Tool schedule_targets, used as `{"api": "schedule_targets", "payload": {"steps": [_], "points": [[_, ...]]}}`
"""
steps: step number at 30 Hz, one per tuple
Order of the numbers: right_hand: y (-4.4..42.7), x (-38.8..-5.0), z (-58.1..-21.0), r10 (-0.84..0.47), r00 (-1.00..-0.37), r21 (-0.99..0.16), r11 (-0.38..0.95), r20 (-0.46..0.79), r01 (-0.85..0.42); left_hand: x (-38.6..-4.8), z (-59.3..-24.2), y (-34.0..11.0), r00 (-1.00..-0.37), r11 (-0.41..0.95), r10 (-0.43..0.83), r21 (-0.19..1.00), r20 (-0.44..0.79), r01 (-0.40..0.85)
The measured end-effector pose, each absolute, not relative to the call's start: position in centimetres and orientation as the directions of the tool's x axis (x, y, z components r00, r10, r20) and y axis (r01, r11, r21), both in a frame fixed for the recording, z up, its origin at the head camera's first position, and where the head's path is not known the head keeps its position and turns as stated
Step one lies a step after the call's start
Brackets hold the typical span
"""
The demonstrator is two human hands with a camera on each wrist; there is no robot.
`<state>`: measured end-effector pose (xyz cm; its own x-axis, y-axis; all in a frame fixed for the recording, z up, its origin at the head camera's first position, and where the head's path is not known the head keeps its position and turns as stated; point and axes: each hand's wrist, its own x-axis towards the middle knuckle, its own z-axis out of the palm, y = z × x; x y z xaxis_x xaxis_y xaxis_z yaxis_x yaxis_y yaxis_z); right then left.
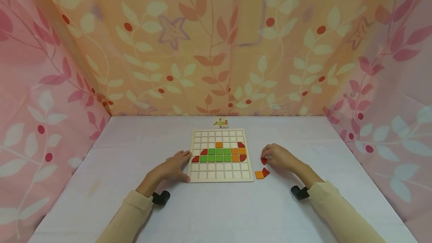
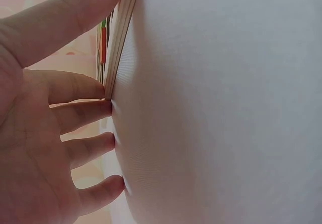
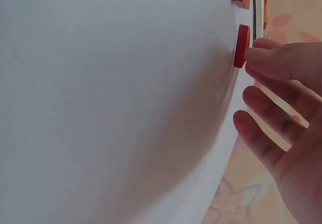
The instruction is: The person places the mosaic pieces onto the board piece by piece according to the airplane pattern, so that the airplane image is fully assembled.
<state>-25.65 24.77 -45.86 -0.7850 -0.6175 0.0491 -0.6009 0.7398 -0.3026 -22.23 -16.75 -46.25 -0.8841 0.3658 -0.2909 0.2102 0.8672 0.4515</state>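
A square wooden grid board [image 1: 221, 175] lies on the table, bearing several green square tiles [image 1: 219, 155], orange squares and red rounded tiles. My left hand [image 1: 176, 165] rests at the board's left edge with fingers spread. In the left wrist view the thumb and index finger touch the board's edge [image 2: 121, 48], and the other fingertips press the cloth. Right of the board, my right hand [image 1: 278, 156] pinches a red quarter-circle tile [image 3: 242, 45] between thumb and index finger, low at the table. Its other fingers are loosely bent.
Nearer me lie an orange square tile [image 1: 259, 175] and another red quarter-circle tile [image 1: 266, 172], side by side. A small pattern card [image 1: 221, 122] lies beyond the board. Patterned curtains [image 1: 216, 48] enclose the white table [image 1: 222, 213] at the back and sides.
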Motion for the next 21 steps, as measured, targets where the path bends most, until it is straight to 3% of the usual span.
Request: {"api": "schedule_targets", "payload": {"steps": [21], "points": [[24.84, -24.86, -45.16, -0.484, -0.873, -0.304, 0.843, -0.068, -0.443, -22.18, -46.37, -16.71, -0.887, 0.869, 0.368, 0.442, -0.279, 0.221]]}}
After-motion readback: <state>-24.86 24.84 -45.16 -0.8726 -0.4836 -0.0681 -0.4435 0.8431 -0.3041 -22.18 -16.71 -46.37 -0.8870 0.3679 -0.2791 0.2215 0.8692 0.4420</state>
